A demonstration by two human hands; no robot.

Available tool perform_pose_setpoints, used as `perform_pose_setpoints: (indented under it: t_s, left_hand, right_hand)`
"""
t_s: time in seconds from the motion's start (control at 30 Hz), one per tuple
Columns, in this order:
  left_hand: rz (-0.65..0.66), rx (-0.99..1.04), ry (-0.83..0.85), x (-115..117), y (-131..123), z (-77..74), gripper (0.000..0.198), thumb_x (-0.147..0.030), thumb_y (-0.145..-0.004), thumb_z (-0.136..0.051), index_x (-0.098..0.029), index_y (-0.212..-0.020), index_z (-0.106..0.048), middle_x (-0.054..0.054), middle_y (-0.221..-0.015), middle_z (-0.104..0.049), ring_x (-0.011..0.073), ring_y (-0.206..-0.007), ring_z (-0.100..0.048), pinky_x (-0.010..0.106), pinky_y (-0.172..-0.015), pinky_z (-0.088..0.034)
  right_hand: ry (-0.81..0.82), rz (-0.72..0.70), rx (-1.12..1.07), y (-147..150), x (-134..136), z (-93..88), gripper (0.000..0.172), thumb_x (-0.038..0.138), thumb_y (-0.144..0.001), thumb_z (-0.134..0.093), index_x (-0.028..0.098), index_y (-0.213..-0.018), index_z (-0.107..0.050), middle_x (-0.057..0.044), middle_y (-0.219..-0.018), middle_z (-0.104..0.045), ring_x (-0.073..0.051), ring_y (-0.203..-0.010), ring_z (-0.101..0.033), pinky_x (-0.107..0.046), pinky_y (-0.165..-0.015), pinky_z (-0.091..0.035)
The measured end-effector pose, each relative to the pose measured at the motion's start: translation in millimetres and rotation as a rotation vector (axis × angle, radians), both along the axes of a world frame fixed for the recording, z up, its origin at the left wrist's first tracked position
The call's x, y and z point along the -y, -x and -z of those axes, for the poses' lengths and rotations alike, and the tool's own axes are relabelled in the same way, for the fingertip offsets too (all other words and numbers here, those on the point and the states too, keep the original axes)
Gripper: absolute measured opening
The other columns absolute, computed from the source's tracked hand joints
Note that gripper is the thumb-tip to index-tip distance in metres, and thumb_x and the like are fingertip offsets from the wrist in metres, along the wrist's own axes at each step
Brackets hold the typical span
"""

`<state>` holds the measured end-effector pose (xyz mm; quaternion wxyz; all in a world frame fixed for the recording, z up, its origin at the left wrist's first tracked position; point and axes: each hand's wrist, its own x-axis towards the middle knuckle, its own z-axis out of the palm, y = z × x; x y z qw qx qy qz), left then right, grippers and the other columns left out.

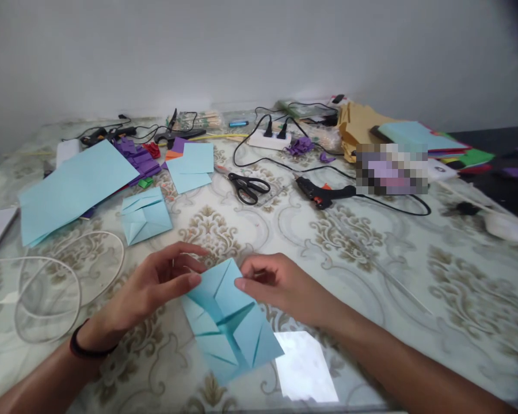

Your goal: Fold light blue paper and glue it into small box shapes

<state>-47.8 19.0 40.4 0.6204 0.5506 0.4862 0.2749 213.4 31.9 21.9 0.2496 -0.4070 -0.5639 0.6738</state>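
Note:
A light blue sheet of folded paper (250, 333), creased into several triangular flaps, is held a little tilted near the table's front edge. My left hand (164, 279) pinches its upper left edge between thumb and fingers. On the upper right edge, the thumb and curled fingers of my right hand (276, 282) grip the same paper. Beyond my left hand lies another folded blue paper piece (147, 215), flat on the table. The fingertips behind the paper are partly hidden.
Black-handled scissors (248, 187) and a black glue gun (322, 192) lie mid-table. Large blue sheets (75, 190) rest at left above a coil of white cord (47, 299). A power strip (270, 138) with two plugs sits behind; cables cross the table.

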Motion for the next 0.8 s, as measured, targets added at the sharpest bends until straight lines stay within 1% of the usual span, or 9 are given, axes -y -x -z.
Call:
perform_pose_setpoints:
  t_s: [0.1, 0.17, 0.23, 0.3, 0.37, 0.5, 0.6, 0.7, 0.8]
  left_hand:
    - [0.086, -0.119, -0.018, 4.0, -4.3, 3.9, 0.032, -0.047, -0.091, -0.074, -0.018, -0.105, -0.075, 0.003, -0.085, -0.072, 0.0162, -0.076, -0.062, 0.026, -0.066, -0.046]
    - [0.127, -0.174, -0.033, 7.5, -7.1, 6.2, 0.031, -0.047, -0.094, -0.071, -0.016, -0.09, -0.076, 0.002, -0.078, -0.068, 0.0134, -0.07, -0.056, 0.024, -0.062, -0.042]
    - [0.162, -0.189, -0.026, 10.5, -9.5, 6.6, 0.033, -0.046, -0.096, -0.069, -0.015, -0.085, -0.074, 0.0, -0.073, -0.064, 0.0125, -0.067, -0.053, 0.023, -0.06, -0.041]
    - [0.192, -0.198, -0.024, 12.6, -12.0, 5.0, 0.03, -0.043, -0.096, -0.067, -0.015, -0.086, -0.073, 0.0, -0.074, -0.064, 0.0126, -0.069, -0.054, 0.024, -0.062, -0.042]
    - [0.22, -0.211, -0.046, 13.9, -14.9, 1.8, 0.028, -0.041, -0.098, -0.065, -0.016, -0.087, -0.071, -0.002, -0.074, -0.062, 0.0121, -0.069, -0.053, 0.023, -0.063, -0.041]
    - [0.256, -0.253, -0.13, 15.6, -18.8, -3.5, 0.033, -0.041, -0.103, -0.057, -0.018, -0.082, -0.068, -0.003, -0.071, -0.057, 0.0108, -0.067, -0.049, 0.022, -0.06, -0.037]
    - [0.217, -0.248, -0.209, 16.7, -18.8, -2.6, 0.032, -0.038, -0.104, -0.056, -0.018, -0.082, -0.068, -0.004, -0.07, -0.056, 0.0099, -0.065, -0.047, 0.022, -0.059, -0.036]
    - [0.174, -0.233, -0.209, 18.6, -19.6, 0.0, 0.029, -0.038, -0.104, -0.055, -0.019, -0.086, -0.068, -0.004, -0.07, -0.057, 0.0102, -0.065, -0.047, 0.021, -0.058, -0.036]
    - [0.212, -0.264, -0.195, 21.1, -23.0, 0.2, 0.026, -0.034, -0.103, -0.054, -0.019, -0.087, -0.069, -0.004, -0.069, -0.057, 0.0104, -0.064, -0.049, 0.021, -0.058, -0.037]
  right_hand:
    - [0.014, -0.059, 0.035, 8.5, 8.2, 0.7, 0.03, 0.037, -0.085, -0.08, 0.018, -0.073, -0.061, 0.004, -0.067, -0.053, -0.01, -0.063, -0.046, -0.024, -0.057, -0.035]
    - [0.022, -0.025, 0.004, 13.9, 13.1, 2.7, 0.027, 0.037, -0.085, -0.079, 0.017, -0.075, -0.064, 0.003, -0.069, -0.055, -0.011, -0.065, -0.048, -0.023, -0.058, -0.037]
    - [0.034, 0.03, -0.059, 18.3, 16.9, 5.4, 0.026, 0.039, -0.084, -0.081, 0.017, -0.079, -0.068, 0.002, -0.073, -0.059, -0.012, -0.067, -0.051, -0.024, -0.059, -0.04]
    - [0.054, 0.058, -0.116, 21.5, 19.8, 7.6, 0.026, 0.04, -0.082, -0.083, 0.017, -0.081, -0.069, 0.002, -0.073, -0.061, -0.011, -0.067, -0.052, -0.023, -0.059, -0.041]
    - [0.084, 0.054, -0.141, 23.6, 22.0, 8.4, 0.027, 0.038, -0.081, -0.084, 0.017, -0.077, -0.066, 0.003, -0.069, -0.059, -0.01, -0.062, -0.05, -0.023, -0.056, -0.038]
    - [0.123, 0.041, -0.137, 24.3, 24.1, 6.7, 0.03, 0.034, -0.078, -0.085, 0.018, -0.071, -0.062, 0.004, -0.063, -0.054, -0.01, -0.058, -0.047, -0.023, -0.052, -0.033]
    - [0.139, 0.037, -0.189, 22.1, 22.7, 6.8, 0.027, 0.034, -0.078, -0.085, 0.018, -0.075, -0.064, 0.003, -0.067, -0.056, -0.01, -0.06, -0.048, -0.023, -0.054, -0.035]
    - [0.14, 0.033, -0.208, 20.1, 20.8, 9.8, 0.022, 0.032, -0.08, -0.081, 0.018, -0.078, -0.065, 0.003, -0.071, -0.058, -0.01, -0.062, -0.049, -0.023, -0.055, -0.035]
    - [0.156, 0.019, -0.184, 21.0, 20.8, 14.3, 0.019, 0.027, -0.078, -0.078, 0.018, -0.076, -0.061, 0.004, -0.066, -0.054, -0.01, -0.059, -0.045, -0.024, -0.053, -0.031]
